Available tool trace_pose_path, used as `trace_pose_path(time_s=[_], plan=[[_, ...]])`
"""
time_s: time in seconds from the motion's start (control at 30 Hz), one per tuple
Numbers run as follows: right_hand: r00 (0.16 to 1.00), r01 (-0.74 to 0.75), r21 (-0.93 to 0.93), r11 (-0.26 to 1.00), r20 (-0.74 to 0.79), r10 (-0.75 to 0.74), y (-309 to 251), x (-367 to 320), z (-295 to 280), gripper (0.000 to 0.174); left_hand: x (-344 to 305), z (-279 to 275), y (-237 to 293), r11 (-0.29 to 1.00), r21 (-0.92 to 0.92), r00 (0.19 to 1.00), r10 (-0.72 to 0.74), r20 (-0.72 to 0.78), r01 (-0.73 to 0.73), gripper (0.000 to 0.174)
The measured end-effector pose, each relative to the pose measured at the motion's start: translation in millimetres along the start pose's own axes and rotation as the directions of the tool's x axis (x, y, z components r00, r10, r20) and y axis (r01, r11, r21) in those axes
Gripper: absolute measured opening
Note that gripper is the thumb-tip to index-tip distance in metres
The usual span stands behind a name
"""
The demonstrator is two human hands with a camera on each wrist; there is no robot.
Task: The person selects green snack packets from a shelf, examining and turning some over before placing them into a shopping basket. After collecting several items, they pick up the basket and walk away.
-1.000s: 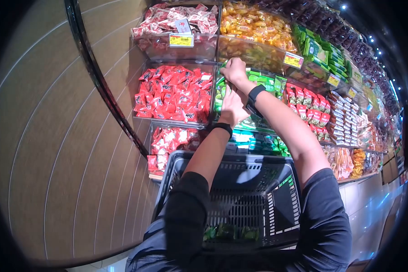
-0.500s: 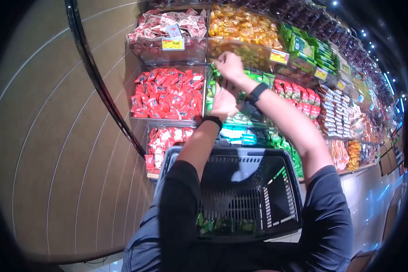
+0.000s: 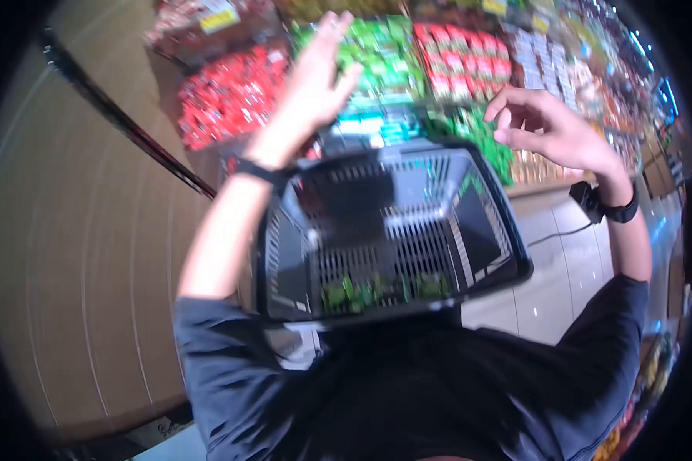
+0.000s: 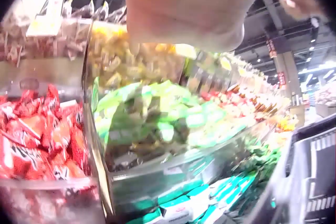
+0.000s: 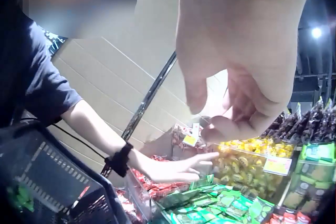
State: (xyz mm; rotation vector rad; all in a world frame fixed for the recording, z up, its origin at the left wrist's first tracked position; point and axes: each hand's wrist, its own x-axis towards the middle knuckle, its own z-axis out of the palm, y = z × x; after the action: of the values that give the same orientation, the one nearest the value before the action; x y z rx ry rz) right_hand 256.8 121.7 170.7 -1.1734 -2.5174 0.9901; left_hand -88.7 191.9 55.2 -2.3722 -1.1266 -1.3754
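In the head view my left hand (image 3: 311, 88) reaches over the green packets (image 3: 384, 54) in a shelf bin, fingers straight and thumb spread. The right wrist view also shows this left hand (image 5: 170, 170), flat above the green packets (image 5: 226, 205), with nothing in its grasp. My right hand (image 3: 550, 131) hangs in the air to the right of the shopping basket (image 3: 521, 257), its fingers loosely curled. Up close, that right hand (image 5: 236, 77) shows no packet between thumb and fingers. Several green packets (image 3: 354, 293) lie at the bottom of the grey basket.
Left of the green bin are red packets (image 3: 234, 96); right of it, red-and-white ones (image 3: 465, 61). Teal packets (image 3: 380, 127) fill the tier below. Yellow-wrapped pieces (image 5: 247, 169) sit behind clear bin walls. A curved panelled wall (image 3: 92, 253) closes off the left side.
Both hands were together at the green bin; now they are apart. The right hand has swung right and back over the floor, the left stays over the packets. The view has tilted down toward the basket.
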Motion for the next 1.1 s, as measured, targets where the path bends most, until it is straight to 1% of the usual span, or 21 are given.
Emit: trace_pose_path(time_s=[0.03, 0.07, 0.1, 0.13, 0.2, 0.23, 0.27, 0.3, 0.4, 0.43, 0.47, 0.5, 0.53, 0.6, 0.63, 0.67, 0.73, 0.93, 0.97, 1.03, 1.1], plan=[[0.992, 0.069, -0.097, 0.993, 0.113, -0.058, 4.1, -7.9, 8.3, 0.026, -11.9, -32.8, 28.0, 0.997, -0.049, 0.993, -0.056, 0.108, 0.062, 0.065], [0.966, 0.163, -0.183, 0.97, 0.231, -0.119, 8.2, -11.9, 16.3, 0.031, -26.2, -66.7, 65.7, 0.964, 0.002, 0.93, -0.256, 0.263, 0.265, 0.059], [0.943, 0.049, -0.155, 0.987, 0.334, 0.005, 9.3, -14.6, 28.3, 0.038, -34.4, -98.9, 103.3, 0.887, 0.122, 0.778, -0.451, 0.437, 0.445, 0.051], [0.891, -0.063, -0.145, 0.987, 0.437, 0.121, 6.1, -13.9, 38.0, 0.046, -53.1, -119.2, 118.9, 0.931, 0.108, 0.796, -0.355, 0.49, 0.349, 0.046], [0.783, 0.018, -0.306, 0.952, 0.596, 0.177, 10.9, -5.7, 60.1, 0.071, -91.5, -147.7, 178.4, 0.822, 0.248, 0.669, -0.563, 0.485, 0.513, 0.051], [0.76, 0.119, -0.233, 0.965, 0.647, 0.062, 23.7, 3.5, 75.2, 0.072, -109.2, -156.3, 200.8, 0.808, 0.217, 0.645, -0.573, 0.506, 0.547, 0.054], [0.727, 0.22, -0.15, 0.964, 0.684, -0.059, 36.8, 14.5, 91.4, 0.074, -132.3, -157.1, 212.4, 0.872, 0.23, 0.707, -0.485, 0.514, 0.431, 0.063], [0.679, 0.267, -0.098, 0.959, 0.725, -0.115, 43.8, 30.9, 105.8, 0.078, -151.6, -158.2, 224.7, 0.855, 0.261, 0.671, -0.515, 0.533, 0.449, 0.066], [0.566, 0.234, -0.102, 0.967, 0.823, -0.05, 48.3, 74.9, 151.0, 0.077, -198.6, -139.0, 236.4, 0.782, 0.315, 0.577, -0.614, 0.539, 0.538, 0.071], [0.443, 0.125, 0.01, 0.992, 0.894, -0.065, 54.3, 89.1, 172.0, 0.077, -215.2, -131.8, 236.3, 0.751, 0.281, 0.559, -0.642, 0.525, 0.598, 0.07], [0.312, -0.004, 0.099, 0.995, 0.946, -0.092, 67.6, 102.6, 195.6, 0.078, -231.0, -122.0, 235.2, 0.734, 0.221, 0.578, -0.653, 0.49, 0.642, 0.058], [0.266, 0.171, -0.012, 0.985, 0.963, -0.034, 92.8, 115.8, 224.8, 0.084, -236.5, -116.1, 235.3, 0.734, 0.237, 0.585, -0.66, 0.472, 0.637, 0.05], [0.237, 0.023, -0.011, 1.0, 0.971, 0.005, 96.3, 118.2, 242.3, 0.09, -240.2, -111.2, 236.2, 0.731, 0.252, 0.588, -0.667, 0.456, 0.634, 0.042], [0.256, 0.262, -0.124, 0.957, 0.965, 0.055, 126.2, 117.2, 290.9, 0.095, -246.9, -105.5, 238.7, 0.714, 0.235, 0.604, -0.689, 0.4, 0.659, 0.031], [0.313, 0.264, -0.262, 0.928, 0.934, 0.174, 116.1, 116.6, 296.7, 0.101, -248.4, -105.5, 238.8, 0.714, 0.222, 0.612, -0.689, 0.388, 0.664, 0.031], [0.336, 0.243, -0.27, 0.932, 0.925, 0.18, 119.8, 115.8, 309.5, 0.107, -249.0, -105.0, 239.1, 0.714, 0.209, 0.619, -0.69, 0.375, 0.668, 0.03], [0.513, 0.258, -0.186, 0.948, 0.858, 0.029, 139.8, 100.9, 334.1, 0.095, -251.5, -103.1, 241.7, 0.702, 0.201, 0.616, -0.702, 0.357, 0.683, 0.029], [0.564, 0.327, 0.012, 0.945, 0.8, -0.205, 154.2, 95.2, 372.5, 0.069, -247.9, -99.0, 242.9, 0.685, 0.222, 0.611, -0.724, 0.32, 0.694, 0.028], [0.585, 0.345, -0.017, 0.938, 0.786, -0.201, 154.8, 96.7, 369.2, 0.069, -250.3, -97.8, 242.2, 0.691, 0.243, 0.617, -0.72, 0.317, 0.681, 0.028], [0.529, 0.183, 0.075, 0.98, 0.833, -0.162, 147.2, 97.8, 364.4, 0.062, -248.3, -98.4, 239.4, 0.691, 0.229, 0.619, -0.718, 0.317, 0.685, 0.029], [0.559, 0.225, 0.034, 0.974, 0.814, -0.157, 136.5, 102.2, 350.9, 0.059, -244.1, -103.5, 240.5, 0.691, 0.242, 0.621, -0.721, 0.309, 0.681, 0.029]])
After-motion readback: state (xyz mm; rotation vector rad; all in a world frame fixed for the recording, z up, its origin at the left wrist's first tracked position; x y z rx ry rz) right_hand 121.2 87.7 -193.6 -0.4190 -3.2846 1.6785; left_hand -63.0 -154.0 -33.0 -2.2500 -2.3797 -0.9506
